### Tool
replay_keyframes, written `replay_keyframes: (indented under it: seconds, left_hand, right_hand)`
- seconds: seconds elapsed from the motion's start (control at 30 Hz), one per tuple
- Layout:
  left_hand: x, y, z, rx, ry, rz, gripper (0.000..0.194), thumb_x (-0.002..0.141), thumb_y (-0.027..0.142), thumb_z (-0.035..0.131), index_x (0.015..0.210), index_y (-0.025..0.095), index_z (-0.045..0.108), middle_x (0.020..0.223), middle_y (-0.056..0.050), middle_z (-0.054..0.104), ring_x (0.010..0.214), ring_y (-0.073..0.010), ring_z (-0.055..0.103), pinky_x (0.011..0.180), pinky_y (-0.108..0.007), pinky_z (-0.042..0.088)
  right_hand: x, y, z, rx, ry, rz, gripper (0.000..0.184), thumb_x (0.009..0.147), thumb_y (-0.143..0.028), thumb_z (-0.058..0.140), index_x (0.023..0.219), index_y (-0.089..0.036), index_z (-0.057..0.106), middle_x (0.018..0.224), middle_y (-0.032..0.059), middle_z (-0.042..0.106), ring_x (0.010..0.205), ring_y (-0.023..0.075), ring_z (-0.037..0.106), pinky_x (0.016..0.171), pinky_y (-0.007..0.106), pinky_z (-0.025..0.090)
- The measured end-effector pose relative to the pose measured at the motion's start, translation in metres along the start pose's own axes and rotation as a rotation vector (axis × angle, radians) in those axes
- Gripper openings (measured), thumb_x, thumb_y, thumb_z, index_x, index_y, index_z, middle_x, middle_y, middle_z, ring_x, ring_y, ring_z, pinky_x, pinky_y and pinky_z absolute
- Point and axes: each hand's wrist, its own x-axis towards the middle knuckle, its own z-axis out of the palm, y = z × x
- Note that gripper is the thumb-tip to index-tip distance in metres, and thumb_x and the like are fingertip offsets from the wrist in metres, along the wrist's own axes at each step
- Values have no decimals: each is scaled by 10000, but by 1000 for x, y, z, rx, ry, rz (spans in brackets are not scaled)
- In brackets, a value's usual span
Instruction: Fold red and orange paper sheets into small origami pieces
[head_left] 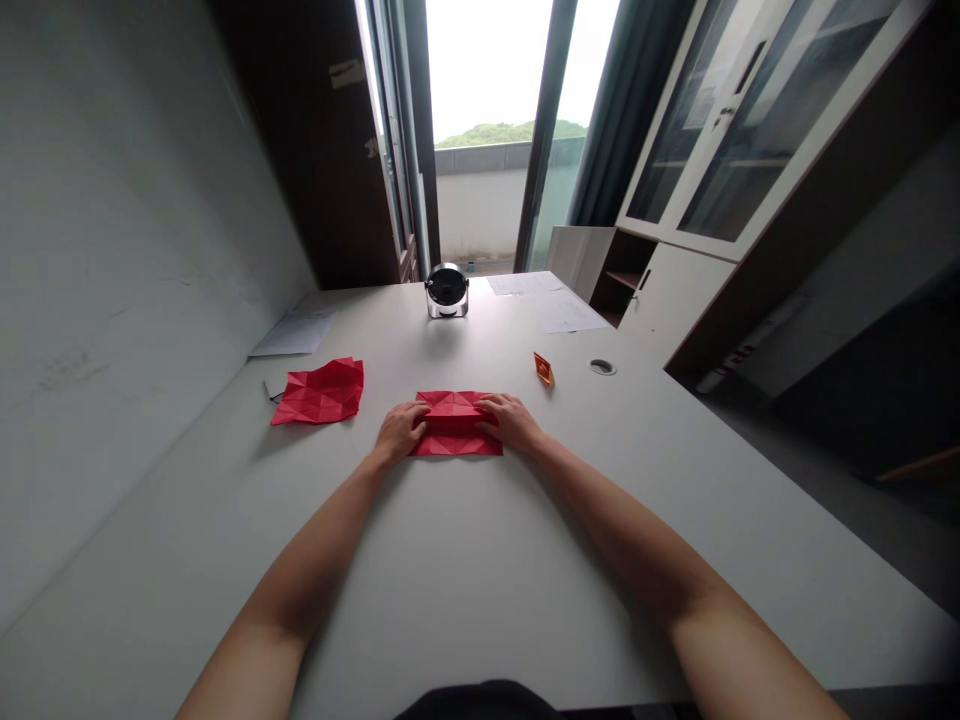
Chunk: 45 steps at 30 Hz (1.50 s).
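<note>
left hand [403, 428], right hand [511, 422] | both pinching red paper [455, 441] | far sheets [571, 314]: faint print, perhaps

left hand [401, 430] + right hand [513, 423] on creased red paper [456, 442] | white table [465, 570] | round black device [448, 287] beyond

With directions read from the white table's [465, 570] centre, a round, metal-framed black device [448, 287] is placed at twelve o'clock; pale paper [295, 335] is laid at ten and white sheets [571, 316] at one. A round cable hole [601, 367] is cut at two.
</note>
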Motion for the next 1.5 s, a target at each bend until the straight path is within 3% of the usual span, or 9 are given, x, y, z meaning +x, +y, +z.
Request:
replay_keyframes:
  seconds: [0.2, 0.37, 0.57, 0.73, 0.9, 1.03, 1.2, 1.37, 1.5]
  left_hand:
    - [-1, -1, -2, -94, 60, -18, 230, 850, 176, 564, 997, 258, 720, 1185, -26, 709, 1160, -234, 604, 1065, -396, 448]
    - [-3, 1, -3, -148, 122, -65, 242, 860, 186, 541, 1021, 258, 706, 1152, -25, 718, 1078, -217, 645, 984, -357, 496]
    - [-4, 6, -7, -129, 51, -93, 265, 835, 192, 547, 1036, 264, 704, 1144, -16, 723, 1015, -214, 658, 951, -358, 514]
    - [-4, 11, -9, -73, 15, -108, 310, 839, 199, 538, 1092, 273, 700, 1186, -18, 709, 1105, -236, 631, 1015, -402, 495]
    - [-3, 11, -6, -28, 17, -64, 368, 837, 196, 560, 1178, 269, 676, 1263, -33, 675, 1221, -249, 577, 1102, -418, 434]
    - [-2, 9, -5, -26, 31, -3, 391, 898, 314, 563, 1277, 245, 629, 1361, -50, 620, 1307, -249, 518, 1142, -417, 391]
    - [-2, 8, -4, 36, 8, 34, 434, 969, 423, 482, 1354, 252, 588, 1470, -56, 529, 1401, -252, 417, 1181, -451, 318]
    - [-4, 12, -1, 180, -95, 57, 450, 959, 404, 506, 1396, 311, 558, 1561, -55, 418, 1454, -310, 327, 1195, -558, 229]
    - [-7, 24, 5, 239, -86, 99, 460, 987, 380, 434, 1429, 293, 523, 1587, -67, 375, 1490, -291, 267, 1223, -543, 147]
  right_hand:
    - [1, 3, 2, 27, 40, 1, 232, 903, -306, 659, 1124, -273, 719, 1175, 66, 692, 1100, 248, 585, 962, 382, 434]
    - [3, 6, 3, 39, 55, 20, 142, 903, -228, 633, 999, -239, 737, 1061, 59, 718, 1012, 224, 614, 949, 365, 426]
    - [2, 5, 1, 39, 46, 28, 148, 902, -234, 618, 999, -240, 730, 1067, 51, 716, 1013, 224, 612, 935, 351, 429]
    - [2, 2, -1, 17, 0, 55, 209, 922, -274, 581, 1071, -252, 726, 1125, 61, 701, 1050, 241, 602, 962, 374, 436]
    - [0, -3, -4, 9, -19, 40, 353, 926, -347, 588, 1265, -270, 649, 1322, 76, 619, 1210, 268, 540, 1043, 416, 413]
    - [-1, -9, -9, -19, 20, 18, 522, 941, -416, 569, 1431, -242, 520, 1490, 104, 482, 1339, 293, 451, 1125, 450, 352]
    - [0, -17, -13, -113, 21, -46, 519, 982, -415, 497, 1466, -230, 495, 1591, 103, 345, 1452, 304, 318, 1197, 480, 233]
    - [0, -24, -8, -129, -100, -111, 560, 996, -500, 457, 1504, -266, 445, 1617, 84, 296, 1497, 304, 241, 1218, 516, 156]
    - [-1, -25, 0, -99, -209, -121, 595, 1012, -565, 375, 1526, -267, 408, 1597, 82, 338, 1484, 295, 282, 1216, 509, 176]
